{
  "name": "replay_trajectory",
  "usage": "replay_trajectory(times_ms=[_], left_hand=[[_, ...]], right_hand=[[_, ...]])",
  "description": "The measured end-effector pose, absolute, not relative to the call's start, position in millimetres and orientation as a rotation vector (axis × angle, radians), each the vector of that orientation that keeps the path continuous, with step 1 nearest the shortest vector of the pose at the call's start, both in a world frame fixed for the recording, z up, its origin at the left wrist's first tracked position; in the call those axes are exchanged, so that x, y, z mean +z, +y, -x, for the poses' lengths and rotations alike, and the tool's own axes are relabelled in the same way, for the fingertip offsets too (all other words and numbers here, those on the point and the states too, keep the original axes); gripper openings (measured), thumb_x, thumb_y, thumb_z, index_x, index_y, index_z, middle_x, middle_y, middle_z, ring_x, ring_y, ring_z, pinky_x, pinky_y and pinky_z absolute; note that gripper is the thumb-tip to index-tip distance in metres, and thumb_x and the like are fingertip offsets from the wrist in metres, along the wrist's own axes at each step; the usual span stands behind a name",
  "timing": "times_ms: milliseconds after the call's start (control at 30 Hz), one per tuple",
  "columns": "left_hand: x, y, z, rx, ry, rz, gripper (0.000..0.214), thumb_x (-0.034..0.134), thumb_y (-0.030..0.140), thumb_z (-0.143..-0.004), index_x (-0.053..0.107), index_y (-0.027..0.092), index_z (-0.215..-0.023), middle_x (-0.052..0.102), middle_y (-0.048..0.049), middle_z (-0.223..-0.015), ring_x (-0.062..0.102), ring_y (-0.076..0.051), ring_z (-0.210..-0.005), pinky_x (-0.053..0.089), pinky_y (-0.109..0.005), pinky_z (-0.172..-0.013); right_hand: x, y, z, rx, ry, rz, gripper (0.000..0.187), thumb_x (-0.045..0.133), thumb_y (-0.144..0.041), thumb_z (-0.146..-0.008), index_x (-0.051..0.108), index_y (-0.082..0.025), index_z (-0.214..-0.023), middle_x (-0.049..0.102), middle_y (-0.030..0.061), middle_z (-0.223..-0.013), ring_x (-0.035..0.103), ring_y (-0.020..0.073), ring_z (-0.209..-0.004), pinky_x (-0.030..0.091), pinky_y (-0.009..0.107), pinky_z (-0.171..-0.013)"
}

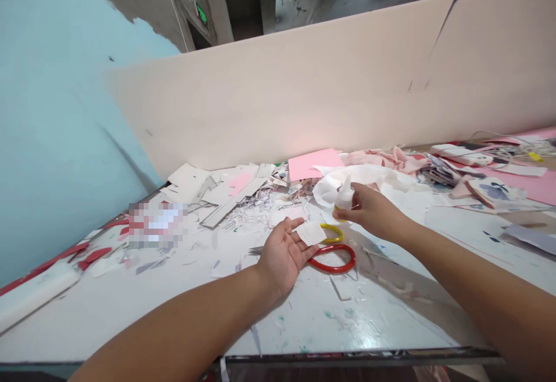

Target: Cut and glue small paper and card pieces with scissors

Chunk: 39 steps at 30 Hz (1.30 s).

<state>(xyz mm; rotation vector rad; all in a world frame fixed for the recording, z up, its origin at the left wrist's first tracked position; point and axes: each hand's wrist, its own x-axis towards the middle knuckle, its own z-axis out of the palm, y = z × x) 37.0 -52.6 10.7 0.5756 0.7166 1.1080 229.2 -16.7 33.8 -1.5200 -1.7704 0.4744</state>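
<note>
My left hand (284,252) lies palm up over the white table (130,312), fingers stretched out, with a small white paper piece (311,232) resting on the fingertips. My right hand (369,211) is closed around a small white glue bottle (345,195) with a yellow band, held just right of and above the paper piece. Scissors (332,254) with one red and one yellow handle loop lie on the table under and between both hands.
Paper scraps and cut white card (226,194) litter the back of the table. A pink sheet (313,163), pink cloth (391,159) and a printed piece (495,191) lie at the right. A tall beige board (304,81) stands behind. A white roll (35,292) lies at the left.
</note>
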Motion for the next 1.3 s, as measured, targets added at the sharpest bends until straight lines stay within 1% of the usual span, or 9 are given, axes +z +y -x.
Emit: replay_trajectory(times_ms=[200, 400, 633, 733, 833, 967, 1067, 1167, 1300], left_hand=[[10.9, -51.2, -36.8, 1.207, 0.761, -0.562, 0.038, 0.042, 0.035, -0.081, 0.048, 0.012, -0.11, 0.056, -0.0131, -0.102, 0.059, -0.017, -0.085, 0.047, -0.034, -0.083], [10.3, -50.8, -36.2, 1.184, 0.756, -0.566, 0.037, 0.042, 0.035, -0.08, 0.05, 0.012, -0.107, 0.056, -0.0122, -0.101, 0.058, -0.016, -0.083, 0.047, -0.035, -0.083], [9.0, -50.8, -35.6, 1.169, 0.728, -0.561, 0.034, 0.045, 0.034, -0.078, 0.052, 0.013, -0.104, 0.058, -0.0131, -0.103, 0.058, -0.018, -0.088, 0.046, -0.035, -0.085], [8.0, -50.8, -35.5, 1.14, 0.726, -0.573, 0.036, 0.045, 0.035, -0.078, 0.051, 0.012, -0.105, 0.059, -0.0137, -0.101, 0.059, -0.019, -0.088, 0.045, -0.036, -0.084], [7.3, -50.4, -35.2, 1.132, 0.729, -0.578, 0.037, 0.045, 0.035, -0.078, 0.052, 0.012, -0.105, 0.058, -0.0141, -0.102, 0.059, -0.019, -0.089, 0.045, -0.036, -0.084], [7.6, -49.6, -34.8, 1.142, 0.724, -0.564, 0.037, 0.045, 0.035, -0.078, 0.051, 0.011, -0.106, 0.058, -0.0142, -0.102, 0.059, -0.019, -0.089, 0.045, -0.036, -0.085], [8.3, -49.2, -34.9, 1.145, 0.722, -0.561, 0.037, 0.044, 0.035, -0.078, 0.05, 0.011, -0.107, 0.058, -0.0142, -0.103, 0.059, -0.019, -0.088, 0.045, -0.036, -0.085], [8.7, -48.9, -35.1, 1.157, 0.734, -0.563, 0.037, 0.043, 0.036, -0.079, 0.051, 0.011, -0.106, 0.057, -0.0142, -0.103, 0.059, -0.019, -0.086, 0.046, -0.036, -0.084], [7.2, -48.3, -35.3, 1.195, 0.773, -0.551, 0.037, 0.044, 0.036, -0.079, 0.051, 0.013, -0.107, 0.053, -0.0134, -0.107, 0.057, -0.02, -0.093, 0.046, -0.036, -0.085]], right_hand=[[36.1, -13.7, -236.8, 0.369, -2.002, 1.689, 0.035, 0.064, -0.049, -0.058, 0.046, -0.02, -0.062, 0.053, -0.0003, -0.062, 0.05, 0.0174, -0.058, 0.035, 0.027, -0.05], [38.4, -16.1, -235.0, 0.486, -1.964, 1.628, 0.029, 0.064, -0.044, -0.058, 0.049, -0.02, -0.063, 0.056, -0.0007, -0.062, 0.053, 0.0183, -0.061, 0.038, 0.028, -0.053], [34.2, -10.9, -239.9, 0.494, -1.964, 1.648, 0.029, 0.065, -0.045, -0.057, 0.05, -0.02, -0.06, 0.057, -0.0003, -0.059, 0.054, 0.0187, -0.057, 0.037, 0.028, -0.049], [33.4, -5.7, -251.0, 0.459, -2.026, 1.724, 0.026, 0.068, -0.04, -0.053, 0.052, -0.02, -0.059, 0.059, -0.0002, -0.059, 0.056, 0.0198, -0.058, 0.037, 0.028, -0.049], [32.9, -1.4, -262.1, 0.574, -2.088, 1.708, 0.023, 0.07, -0.031, -0.049, 0.058, -0.02, -0.066, 0.063, -0.0008, -0.064, 0.059, 0.0218, -0.064, 0.041, 0.03, -0.055], [29.7, 1.5, -269.7, 0.681, -2.053, 1.682, 0.036, 0.072, -0.026, -0.046, 0.061, -0.021, -0.08, 0.066, -0.0009, -0.07, 0.06, 0.0233, -0.071, 0.045, 0.032, -0.062], [25.6, 3.1, -272.2, 0.648, -2.023, 1.669, 0.05, 0.074, -0.028, -0.044, 0.059, -0.022, -0.092, 0.065, -0.0007, -0.07, 0.06, 0.0231, -0.067, 0.046, 0.033, -0.059], [23.1, 4.2, -275.4, 0.664, -2.02, 1.678, 0.073, 0.077, -0.033, -0.04, 0.054, -0.021, -0.108, 0.063, -0.0008, -0.066, 0.06, 0.0235, -0.064, 0.047, 0.034, -0.056], [31.1, -0.7, -281.9, 0.648, -1.988, 1.655, 0.09, 0.077, -0.033, -0.042, 0.043, -0.02, -0.124, 0.064, 0.0074, -0.085, 0.062, 0.0257, -0.073, 0.05, 0.035, -0.059]])
